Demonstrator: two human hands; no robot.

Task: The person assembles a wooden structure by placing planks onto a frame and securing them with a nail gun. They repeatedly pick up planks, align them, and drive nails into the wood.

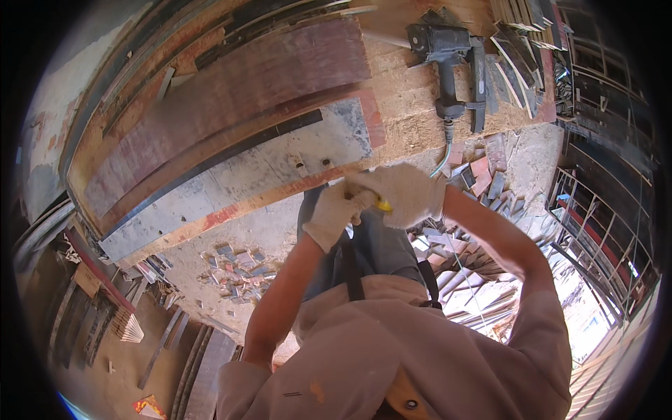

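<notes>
Workbench (393, 108), gloved hands (411, 194), yellow piece (383, 206), long axis unclear

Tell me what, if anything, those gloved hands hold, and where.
A small yellow thing, apparently in the right hand; by which part cannot be told.

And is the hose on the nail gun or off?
On: the hose joins the handle end of the nail gun, no gap showing.

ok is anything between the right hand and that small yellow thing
Nothing visible but the glove: the right hand appears to touch the small yellow thing, with the left hand close beside. The nail gun lies apart on the workbench.
</notes>
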